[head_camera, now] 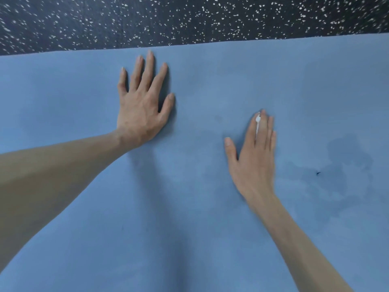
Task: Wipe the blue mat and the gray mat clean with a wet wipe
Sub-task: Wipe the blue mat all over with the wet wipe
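mid-wipe on the blue mat [84, 91], which lies on the speckled floor [189, 17]: left hand [141, 108] splayed flat bracing it, right hand [255, 157] pressing the wipe [257, 123] under flat fingers, dry patches look next, gray mat not in view.

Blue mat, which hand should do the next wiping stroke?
Right. The right hand already has the white wipe under its fingers, next to damp patches on the blue mat. The left hand lies flat, fingers spread, with no wipe.

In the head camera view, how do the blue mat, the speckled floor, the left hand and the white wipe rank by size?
1. blue mat
2. speckled floor
3. left hand
4. wipe, mostly hidden under the right hand, so its true size is unclear.
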